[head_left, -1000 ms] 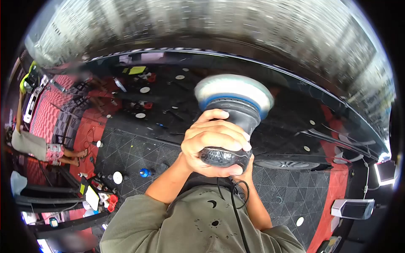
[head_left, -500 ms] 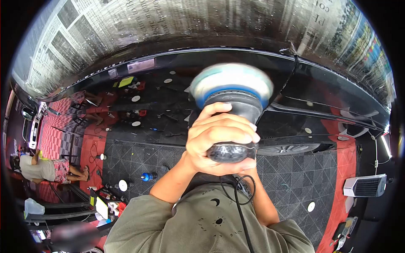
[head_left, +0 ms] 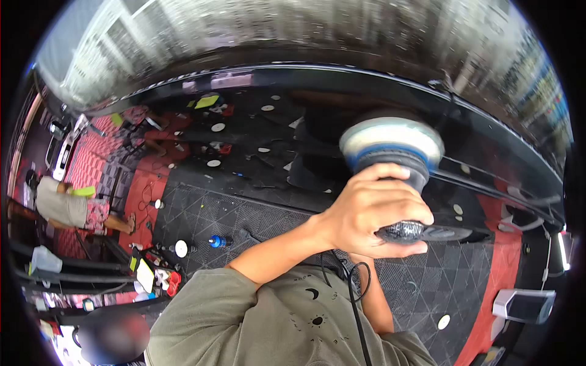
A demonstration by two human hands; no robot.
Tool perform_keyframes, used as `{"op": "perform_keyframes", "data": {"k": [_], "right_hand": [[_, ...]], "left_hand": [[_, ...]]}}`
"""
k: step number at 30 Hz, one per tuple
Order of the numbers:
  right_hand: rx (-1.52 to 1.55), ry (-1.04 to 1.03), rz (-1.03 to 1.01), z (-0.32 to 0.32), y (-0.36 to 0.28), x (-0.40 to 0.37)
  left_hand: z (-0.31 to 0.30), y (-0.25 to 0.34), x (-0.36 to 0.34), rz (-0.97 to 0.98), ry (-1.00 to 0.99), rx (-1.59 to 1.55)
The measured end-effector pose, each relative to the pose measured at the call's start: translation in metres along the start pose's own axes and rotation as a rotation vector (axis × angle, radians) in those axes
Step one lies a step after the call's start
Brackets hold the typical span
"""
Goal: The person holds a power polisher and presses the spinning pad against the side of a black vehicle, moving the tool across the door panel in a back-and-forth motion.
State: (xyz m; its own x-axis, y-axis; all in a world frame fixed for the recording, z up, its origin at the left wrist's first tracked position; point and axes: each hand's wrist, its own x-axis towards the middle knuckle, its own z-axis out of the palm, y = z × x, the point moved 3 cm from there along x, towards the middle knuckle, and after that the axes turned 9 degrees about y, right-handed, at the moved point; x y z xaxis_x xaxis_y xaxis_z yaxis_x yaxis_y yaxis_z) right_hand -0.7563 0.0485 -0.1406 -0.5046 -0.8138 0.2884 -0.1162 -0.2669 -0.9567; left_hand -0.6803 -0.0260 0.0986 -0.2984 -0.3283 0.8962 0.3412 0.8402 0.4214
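My left hand [head_left: 384, 210] is wrapped round the black body of a corded polisher [head_left: 421, 177], with the thumb under the rounded rear end. The polisher's white and blue round pad [head_left: 394, 141] is blurred and lies against, or very close to, the glossy black car side panel [head_left: 256, 140]. My right forearm [head_left: 376, 299] rises toward the polisher from below, but the left hand and wrist hide the right hand and its fingers. A black cord [head_left: 356, 317] loops down in front of my shirt.
Newspaper [head_left: 256, 30] covers the car above the panel. On the dark tiled floor are a blue bottle [head_left: 218, 241] and a white disc [head_left: 444, 322]. A person [head_left: 67, 204] with a yellow-green cloth is at left. A white and black appliance [head_left: 524, 305] stands at right.
My left hand and the polisher have moved to the right along the black panel. The view has shifted slightly, and the left forearm now reaches farther across.
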Motion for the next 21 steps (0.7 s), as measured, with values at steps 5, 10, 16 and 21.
{"op": "perform_keyframes", "data": {"k": [5,10,16,21], "right_hand": [[-0.113,-0.032,-0.006,0.022,0.026,-0.008],[-0.247,-0.089,0.029,0.045,0.047,-0.01],[-0.377,-0.165,-0.042,0.09,0.047,-0.005],[-0.46,-0.231,-0.089,0.137,0.025,-0.007]], "left_hand": [[-0.036,-0.013,-0.028,0.031,0.047,-0.052],[-0.106,-0.023,-0.063,-0.038,0.187,-0.091],[-0.191,-0.029,-0.085,-0.084,0.376,-0.188],[-0.258,-0.034,-0.1,-0.068,0.436,-0.214]]}}
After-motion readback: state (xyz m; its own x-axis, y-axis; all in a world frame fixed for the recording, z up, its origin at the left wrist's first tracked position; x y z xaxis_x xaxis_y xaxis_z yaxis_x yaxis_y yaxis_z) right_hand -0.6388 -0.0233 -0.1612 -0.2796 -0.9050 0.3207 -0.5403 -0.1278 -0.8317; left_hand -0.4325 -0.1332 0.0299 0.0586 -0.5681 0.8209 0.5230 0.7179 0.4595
